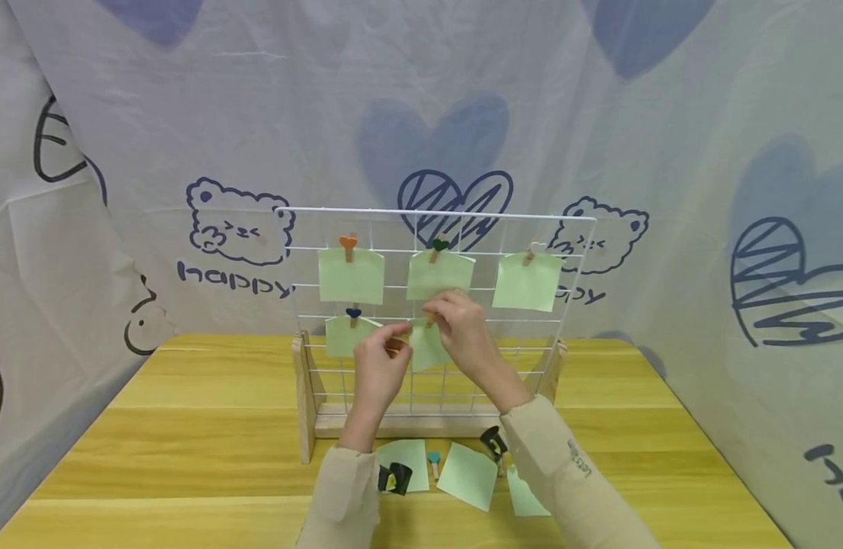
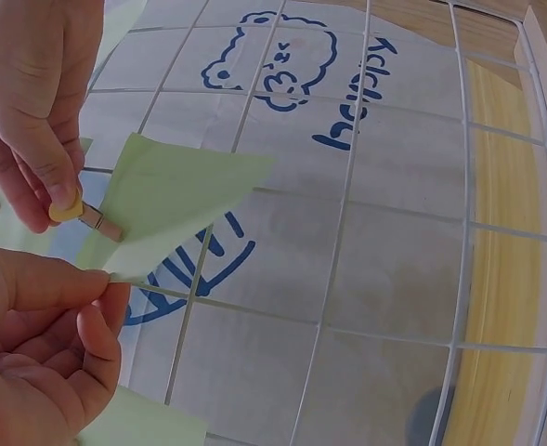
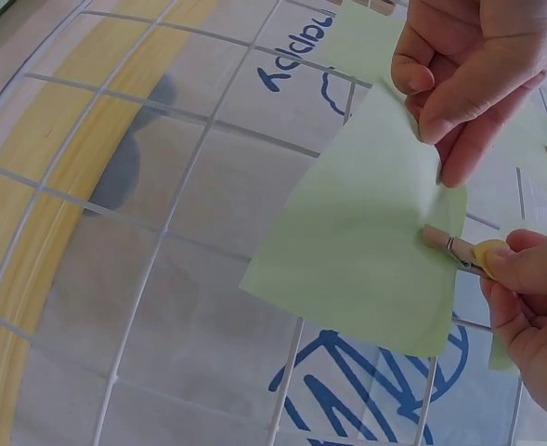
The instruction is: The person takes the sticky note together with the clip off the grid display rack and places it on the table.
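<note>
We count eight green notes (image 1: 351,276) in view: five at the grid (image 1: 435,212), three on the bench (image 1: 153,427). Along the grid's top edge, from left corner to right, three hang by an orange clip (image 1: 349,244), a green clip (image 1: 438,246) and a white clip (image 1: 534,252). Below the leftmost, near the grid's left edge, a fourth hangs by a dark blue clip (image 1: 353,313). The fifth, the held note (image 1: 426,354), is below the top row's middle note.

The left hand (image 1: 380,366) has thumb and forefinger together, pinching the held note near its upper left corner; its other fingers are curled. The right hand's (image 1: 466,332) thumb and forefinger are clamped on the yellow clip (image 3: 448,244), which sits at that note's upper edge. We cannot tell whether this clip also bites the wire.

On the bench, before the wooden stand (image 1: 407,425), three notes lie side by side, the right sleeve (image 1: 558,450) partly covering the rightmost. A teal clip (image 1: 434,462) lies between the other two.
</note>
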The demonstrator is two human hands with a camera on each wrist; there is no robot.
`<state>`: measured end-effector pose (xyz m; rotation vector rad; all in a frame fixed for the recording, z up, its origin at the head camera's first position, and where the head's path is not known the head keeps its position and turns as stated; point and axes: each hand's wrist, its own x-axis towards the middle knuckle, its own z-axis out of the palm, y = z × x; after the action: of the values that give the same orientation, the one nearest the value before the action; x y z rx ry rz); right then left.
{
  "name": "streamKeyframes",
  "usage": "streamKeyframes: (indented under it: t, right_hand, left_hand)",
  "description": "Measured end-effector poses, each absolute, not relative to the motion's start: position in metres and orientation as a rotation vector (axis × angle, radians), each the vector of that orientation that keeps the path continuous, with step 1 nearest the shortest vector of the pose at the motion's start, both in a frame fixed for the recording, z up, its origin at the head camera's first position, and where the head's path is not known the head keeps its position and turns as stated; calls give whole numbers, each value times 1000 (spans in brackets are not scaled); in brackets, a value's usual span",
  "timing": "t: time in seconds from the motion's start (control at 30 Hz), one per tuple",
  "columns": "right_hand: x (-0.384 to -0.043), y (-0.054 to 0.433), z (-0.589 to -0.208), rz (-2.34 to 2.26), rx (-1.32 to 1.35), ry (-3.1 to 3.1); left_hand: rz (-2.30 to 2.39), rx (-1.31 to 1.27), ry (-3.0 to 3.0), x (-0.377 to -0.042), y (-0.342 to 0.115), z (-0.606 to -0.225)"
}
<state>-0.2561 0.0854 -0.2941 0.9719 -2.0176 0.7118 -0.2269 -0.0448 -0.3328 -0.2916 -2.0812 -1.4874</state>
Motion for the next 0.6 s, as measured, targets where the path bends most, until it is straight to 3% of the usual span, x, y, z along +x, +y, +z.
streamKeyframes:
  t: [0.6]
  right_hand:
    - [-257,92,-291,738,1015,-1950]
  left_hand:
    - [-1583,-244,-2099,-223,-48,-334]
